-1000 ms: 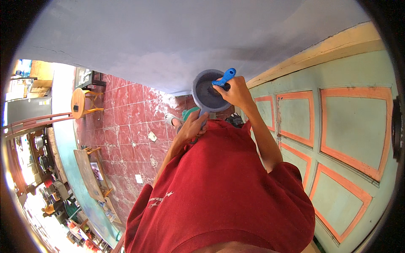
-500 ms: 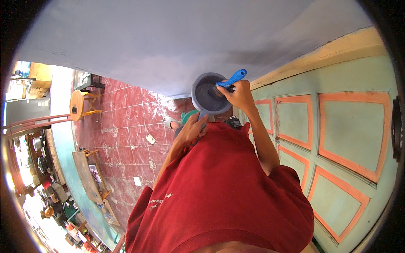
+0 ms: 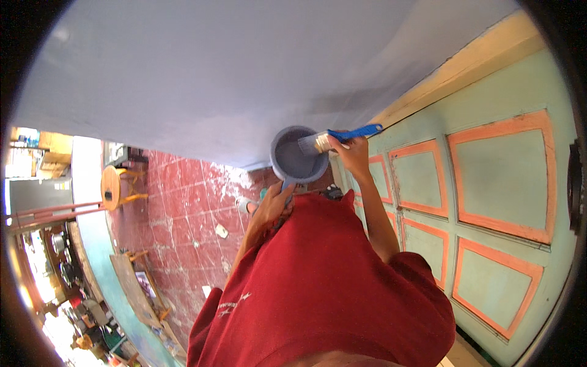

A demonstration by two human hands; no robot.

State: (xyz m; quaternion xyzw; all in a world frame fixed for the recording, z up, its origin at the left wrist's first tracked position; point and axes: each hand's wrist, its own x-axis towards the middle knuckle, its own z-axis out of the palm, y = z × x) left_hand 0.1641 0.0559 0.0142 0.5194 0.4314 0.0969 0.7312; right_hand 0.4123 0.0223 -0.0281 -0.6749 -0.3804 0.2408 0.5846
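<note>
A small white print (image 3: 235,304), with star-like marks and apparent lettering, stands on the front of the red shirt (image 3: 324,275), toward the wearer's left. The lettering is too small and slanted to read; no other text is legible.

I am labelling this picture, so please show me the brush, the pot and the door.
Brush (image 3: 359,131), head view: on its blue handle.
Pot (image 3: 274,154), head view: on its left rim.
Door (image 3: 500,174), head view: on a green panel.

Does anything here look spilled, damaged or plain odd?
Yes: whitish marks streak the red floor, where a pale scrap lies untidily. A darker patch near the door breaks the paler wall's evenness. The brush and pot look fine.
</note>
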